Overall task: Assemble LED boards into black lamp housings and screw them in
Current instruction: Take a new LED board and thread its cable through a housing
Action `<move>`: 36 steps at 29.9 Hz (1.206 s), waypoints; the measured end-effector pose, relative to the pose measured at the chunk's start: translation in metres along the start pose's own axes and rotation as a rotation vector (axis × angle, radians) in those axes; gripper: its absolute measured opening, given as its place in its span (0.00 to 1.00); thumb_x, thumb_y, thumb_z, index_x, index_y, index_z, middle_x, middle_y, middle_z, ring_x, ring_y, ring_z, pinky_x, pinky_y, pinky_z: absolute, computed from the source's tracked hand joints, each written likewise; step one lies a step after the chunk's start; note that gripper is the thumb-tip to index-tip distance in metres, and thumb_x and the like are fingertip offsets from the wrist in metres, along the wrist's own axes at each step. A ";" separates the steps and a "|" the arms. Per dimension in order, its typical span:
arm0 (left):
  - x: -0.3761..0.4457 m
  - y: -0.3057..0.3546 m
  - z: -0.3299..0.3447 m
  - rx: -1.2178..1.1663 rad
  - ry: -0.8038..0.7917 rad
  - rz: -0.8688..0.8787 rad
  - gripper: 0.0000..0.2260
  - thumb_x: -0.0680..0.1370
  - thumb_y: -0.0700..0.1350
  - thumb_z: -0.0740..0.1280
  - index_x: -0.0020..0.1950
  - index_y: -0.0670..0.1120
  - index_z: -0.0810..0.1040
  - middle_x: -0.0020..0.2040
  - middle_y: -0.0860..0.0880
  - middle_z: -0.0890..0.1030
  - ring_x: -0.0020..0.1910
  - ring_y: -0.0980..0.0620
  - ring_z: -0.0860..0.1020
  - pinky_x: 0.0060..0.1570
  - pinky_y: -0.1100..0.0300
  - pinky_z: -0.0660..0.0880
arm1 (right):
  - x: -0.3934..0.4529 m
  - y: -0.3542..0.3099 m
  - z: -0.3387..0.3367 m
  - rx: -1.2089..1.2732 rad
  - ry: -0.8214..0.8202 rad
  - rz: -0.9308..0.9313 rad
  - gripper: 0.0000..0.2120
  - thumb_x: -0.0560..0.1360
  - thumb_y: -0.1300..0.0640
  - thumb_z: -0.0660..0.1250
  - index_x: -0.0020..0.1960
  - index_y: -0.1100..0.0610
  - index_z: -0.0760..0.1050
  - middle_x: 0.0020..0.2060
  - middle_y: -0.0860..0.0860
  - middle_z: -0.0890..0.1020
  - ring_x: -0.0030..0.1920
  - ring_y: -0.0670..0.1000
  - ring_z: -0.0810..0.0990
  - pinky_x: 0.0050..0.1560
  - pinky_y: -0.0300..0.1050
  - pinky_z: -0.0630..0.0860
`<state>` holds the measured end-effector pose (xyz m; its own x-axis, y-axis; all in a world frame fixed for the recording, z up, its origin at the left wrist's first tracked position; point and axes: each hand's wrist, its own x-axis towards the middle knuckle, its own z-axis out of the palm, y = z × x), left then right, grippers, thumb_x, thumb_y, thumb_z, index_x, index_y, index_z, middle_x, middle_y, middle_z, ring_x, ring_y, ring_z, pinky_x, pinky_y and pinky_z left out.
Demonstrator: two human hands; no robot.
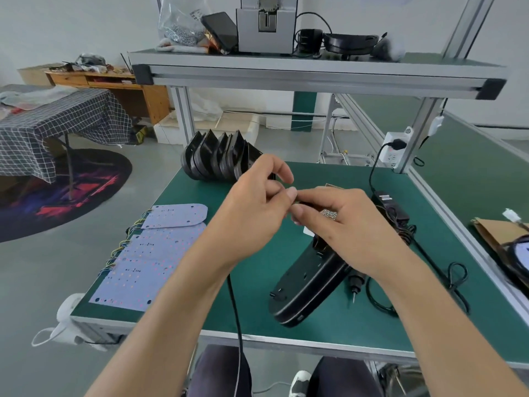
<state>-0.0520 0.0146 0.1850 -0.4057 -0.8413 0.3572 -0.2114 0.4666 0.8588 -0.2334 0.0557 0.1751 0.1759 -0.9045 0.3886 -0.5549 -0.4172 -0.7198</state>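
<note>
Meeting over the black housing (pixel 307 285), both hands' curled fingers pinch something too small to tell.

I am holding my left hand (pixel 257 193) and right hand (pixel 329 216) together, fingers curling, fingertips meeting at centre.

You have no readable text in front of you. The power adapter (pixel 387 199) by the cable carries a small red-and-white label, but its print is too blurred to make out. The LED boards (pixel 143 262) on your left show only tiny dark markings and dots, none legible as letters or numbers. A white sticker (pixel 308 231) below your right hand (pixel 337 224) shows no print you can read. The wall socket (pixel 392 150) on the frame post has no legible marking either.
</note>
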 end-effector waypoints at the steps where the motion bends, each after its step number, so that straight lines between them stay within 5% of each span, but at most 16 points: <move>1: 0.000 0.001 -0.001 -0.031 0.018 -0.012 0.07 0.83 0.38 0.65 0.52 0.49 0.71 0.29 0.47 0.76 0.32 0.45 0.70 0.35 0.55 0.69 | 0.000 0.000 -0.001 -0.013 -0.007 0.001 0.06 0.81 0.47 0.71 0.53 0.37 0.85 0.41 0.35 0.83 0.43 0.43 0.81 0.45 0.37 0.75; 4: 0.004 0.004 -0.003 -0.081 0.040 -0.028 0.07 0.82 0.37 0.66 0.52 0.49 0.72 0.27 0.47 0.72 0.30 0.45 0.66 0.35 0.55 0.66 | 0.001 0.000 -0.002 -0.081 -0.026 0.020 0.02 0.79 0.46 0.72 0.50 0.39 0.84 0.41 0.35 0.82 0.45 0.42 0.81 0.45 0.31 0.71; 6: 0.006 0.007 -0.003 -0.077 0.022 -0.028 0.07 0.82 0.37 0.66 0.52 0.49 0.72 0.26 0.49 0.72 0.30 0.48 0.69 0.37 0.54 0.69 | -0.001 0.000 -0.004 -0.092 -0.034 0.065 0.03 0.77 0.44 0.72 0.45 0.39 0.83 0.40 0.36 0.83 0.42 0.46 0.81 0.46 0.41 0.74; 9: 0.010 0.010 -0.001 -0.075 0.007 -0.034 0.08 0.82 0.36 0.66 0.52 0.49 0.72 0.26 0.48 0.73 0.31 0.48 0.72 0.39 0.54 0.71 | -0.003 -0.002 -0.006 -0.091 -0.080 0.147 0.07 0.75 0.38 0.70 0.47 0.38 0.85 0.38 0.51 0.84 0.42 0.64 0.78 0.47 0.57 0.78; 11: 0.011 0.014 -0.001 -0.096 0.010 -0.038 0.08 0.82 0.35 0.66 0.52 0.48 0.72 0.29 0.41 0.72 0.32 0.46 0.69 0.38 0.53 0.68 | -0.004 0.000 -0.007 -0.108 -0.113 0.183 0.09 0.75 0.36 0.68 0.50 0.35 0.84 0.36 0.59 0.82 0.33 0.62 0.73 0.37 0.55 0.74; 13: 0.010 0.018 -0.001 -0.104 0.006 -0.034 0.07 0.81 0.36 0.67 0.53 0.47 0.72 0.32 0.33 0.72 0.33 0.45 0.67 0.36 0.55 0.66 | -0.007 0.003 -0.008 -0.103 -0.121 0.202 0.10 0.75 0.36 0.68 0.53 0.34 0.85 0.32 0.46 0.79 0.29 0.43 0.71 0.35 0.44 0.70; 15: 0.009 0.021 -0.001 -0.087 -0.002 -0.028 0.07 0.82 0.36 0.66 0.53 0.47 0.72 0.33 0.31 0.73 0.33 0.45 0.67 0.34 0.57 0.65 | -0.011 0.004 -0.008 -0.079 -0.144 0.202 0.09 0.77 0.40 0.69 0.54 0.37 0.86 0.33 0.38 0.78 0.35 0.35 0.76 0.40 0.34 0.69; 17: 0.008 0.021 0.000 -0.060 -0.020 -0.023 0.07 0.83 0.37 0.65 0.53 0.48 0.72 0.30 0.39 0.74 0.31 0.47 0.67 0.34 0.56 0.65 | -0.012 0.005 -0.009 -0.047 -0.152 0.179 0.07 0.79 0.44 0.70 0.56 0.38 0.86 0.32 0.42 0.74 0.34 0.39 0.72 0.40 0.38 0.68; 20: 0.008 0.020 0.000 0.021 -0.031 -0.011 0.05 0.84 0.39 0.64 0.52 0.50 0.73 0.30 0.43 0.73 0.26 0.51 0.65 0.27 0.60 0.65 | -0.012 0.006 -0.013 0.152 -0.048 0.165 0.13 0.80 0.52 0.74 0.62 0.39 0.84 0.45 0.36 0.84 0.47 0.38 0.80 0.56 0.35 0.73; 23: 0.005 0.021 0.003 0.029 -0.023 -0.012 0.07 0.83 0.38 0.63 0.51 0.50 0.73 0.28 0.44 0.73 0.28 0.48 0.68 0.29 0.57 0.67 | -0.008 0.002 -0.008 0.210 -0.107 0.182 0.08 0.79 0.48 0.74 0.56 0.38 0.86 0.33 0.40 0.79 0.35 0.54 0.69 0.45 0.46 0.66; 28: 0.009 0.023 0.004 -0.083 0.002 -0.026 0.07 0.83 0.35 0.64 0.54 0.47 0.72 0.29 0.42 0.73 0.30 0.49 0.72 0.34 0.59 0.71 | -0.003 0.004 -0.008 0.201 -0.142 0.261 0.04 0.78 0.48 0.76 0.50 0.42 0.88 0.30 0.38 0.79 0.33 0.43 0.73 0.48 0.43 0.68; 30: 0.011 0.024 0.004 -0.096 -0.001 -0.030 0.07 0.82 0.35 0.64 0.55 0.47 0.72 0.29 0.41 0.74 0.30 0.48 0.71 0.34 0.57 0.71 | -0.005 0.003 -0.009 0.196 -0.162 0.284 0.05 0.78 0.50 0.75 0.52 0.43 0.88 0.36 0.35 0.84 0.44 0.33 0.79 0.59 0.43 0.72; 32: 0.012 0.025 0.003 -0.083 -0.002 -0.031 0.08 0.82 0.35 0.65 0.54 0.47 0.72 0.29 0.42 0.74 0.30 0.49 0.71 0.34 0.57 0.70 | -0.007 0.003 -0.006 0.180 -0.165 0.292 0.06 0.79 0.52 0.75 0.52 0.42 0.88 0.46 0.44 0.89 0.60 0.30 0.77 0.75 0.45 0.68; 34: 0.012 0.025 0.002 -0.077 -0.004 -0.023 0.08 0.82 0.35 0.65 0.53 0.48 0.72 0.29 0.42 0.73 0.28 0.49 0.71 0.34 0.56 0.69 | -0.008 0.001 -0.003 0.184 -0.168 0.290 0.06 0.79 0.52 0.74 0.52 0.42 0.88 0.51 0.56 0.88 0.67 0.28 0.72 0.80 0.41 0.60; 36: 0.012 0.025 0.001 -0.080 -0.006 -0.014 0.09 0.82 0.35 0.65 0.52 0.49 0.72 0.29 0.40 0.73 0.29 0.49 0.71 0.36 0.54 0.69 | -0.008 0.002 -0.002 0.188 -0.171 0.296 0.07 0.79 0.53 0.74 0.51 0.40 0.88 0.52 0.52 0.88 0.72 0.30 0.68 0.81 0.39 0.57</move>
<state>-0.0626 0.0165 0.2106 -0.4087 -0.8458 0.3429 -0.1454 0.4313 0.8904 -0.2379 0.0625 0.1715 0.1719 -0.9834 0.0585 -0.4463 -0.1307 -0.8853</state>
